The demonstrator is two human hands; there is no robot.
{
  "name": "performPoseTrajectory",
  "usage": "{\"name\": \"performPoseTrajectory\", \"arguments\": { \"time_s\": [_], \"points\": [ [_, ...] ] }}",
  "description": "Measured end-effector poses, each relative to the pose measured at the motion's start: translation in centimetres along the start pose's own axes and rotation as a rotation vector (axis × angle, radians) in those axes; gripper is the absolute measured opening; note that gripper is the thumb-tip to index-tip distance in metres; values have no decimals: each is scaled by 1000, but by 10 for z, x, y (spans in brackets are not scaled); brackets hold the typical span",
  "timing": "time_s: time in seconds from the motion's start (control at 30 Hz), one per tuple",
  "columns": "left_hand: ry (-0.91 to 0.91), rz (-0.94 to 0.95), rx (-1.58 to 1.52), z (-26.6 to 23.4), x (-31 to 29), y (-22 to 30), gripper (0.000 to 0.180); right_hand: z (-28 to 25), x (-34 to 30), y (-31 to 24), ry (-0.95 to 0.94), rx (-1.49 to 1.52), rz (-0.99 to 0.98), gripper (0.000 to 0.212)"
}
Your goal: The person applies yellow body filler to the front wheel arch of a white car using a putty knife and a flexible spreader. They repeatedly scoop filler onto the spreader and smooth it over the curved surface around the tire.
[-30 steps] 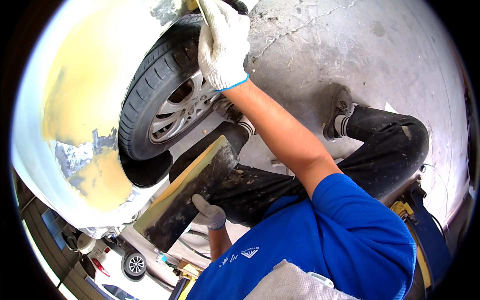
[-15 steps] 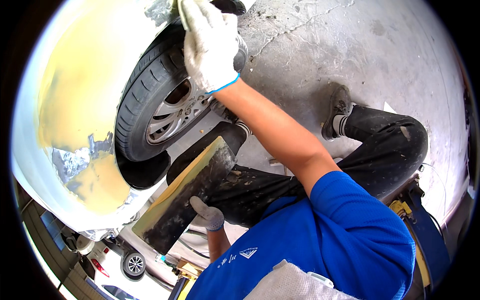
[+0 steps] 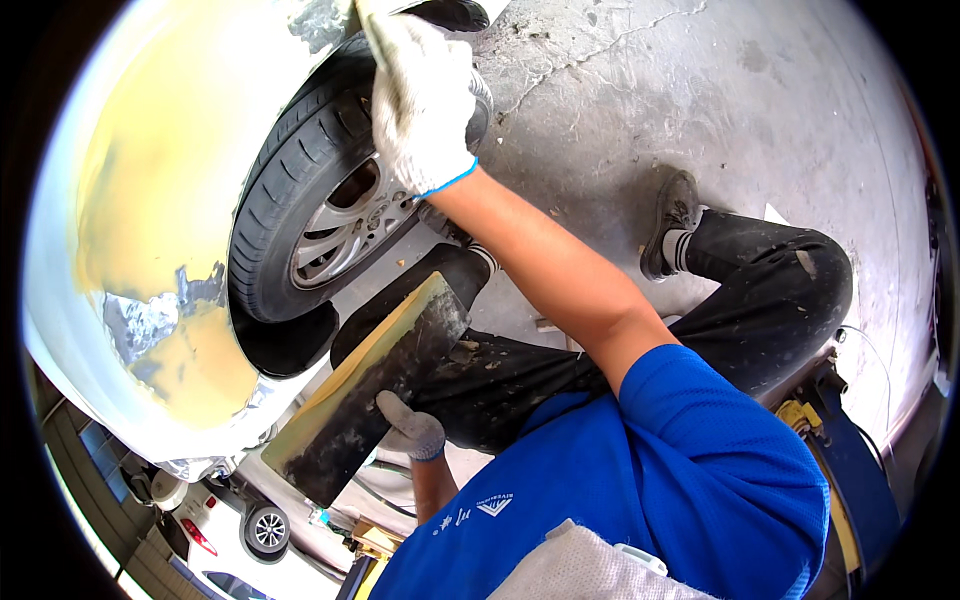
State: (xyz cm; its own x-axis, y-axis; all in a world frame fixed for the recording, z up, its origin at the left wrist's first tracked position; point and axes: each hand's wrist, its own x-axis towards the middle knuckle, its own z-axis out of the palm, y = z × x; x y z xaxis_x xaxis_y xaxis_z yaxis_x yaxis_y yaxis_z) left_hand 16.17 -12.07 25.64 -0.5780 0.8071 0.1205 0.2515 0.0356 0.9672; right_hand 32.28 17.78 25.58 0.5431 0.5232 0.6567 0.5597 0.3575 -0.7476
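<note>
My left hand (image 3: 412, 428), in a whitish work glove, grips the lower edge of a dark flat putty board (image 3: 385, 395). A band of yellow-green putty (image 3: 355, 365) runs along the board's far edge. My right hand (image 3: 425, 105), in a white glove with a blue cuff, is raised beside the car's wheel arch. Its fingers close on a thin pale-yellow putty spreader (image 3: 371, 28), seen nearly edge-on and cut off by the picture's top. The pale car body panel (image 3: 60, 250) bears broad yellow filler patches (image 3: 160, 190), with bare grey spots among them.
The car's tyre (image 3: 262, 230) with its silver rim stands under the arch, just left of my right wrist. My bent legs (image 3: 770, 290) in dark trousers spread over the concrete floor (image 3: 760, 110). Another white car (image 3: 235, 535) is at lower left; blue equipment (image 3: 850, 470) stands at right.
My right hand has turned slightly and shifted a little downward, with the spreader showing more beside its fingers. The board in my left hand has hardly moved.
</note>
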Motion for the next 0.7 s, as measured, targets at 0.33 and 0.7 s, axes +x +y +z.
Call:
{"name": "performPoseTrajectory", "arguments": {
  "time_s": [0.33, 0.7],
  "points": [
    [33, 12, 30, -2, 0, -2, 66, 0, -10, 2, -40, 43, 17, 60],
    [34, 21, 21, 2, -2, 0, 61, -25, -3, -1, -190, 228, -215, 61]
  ]
}}
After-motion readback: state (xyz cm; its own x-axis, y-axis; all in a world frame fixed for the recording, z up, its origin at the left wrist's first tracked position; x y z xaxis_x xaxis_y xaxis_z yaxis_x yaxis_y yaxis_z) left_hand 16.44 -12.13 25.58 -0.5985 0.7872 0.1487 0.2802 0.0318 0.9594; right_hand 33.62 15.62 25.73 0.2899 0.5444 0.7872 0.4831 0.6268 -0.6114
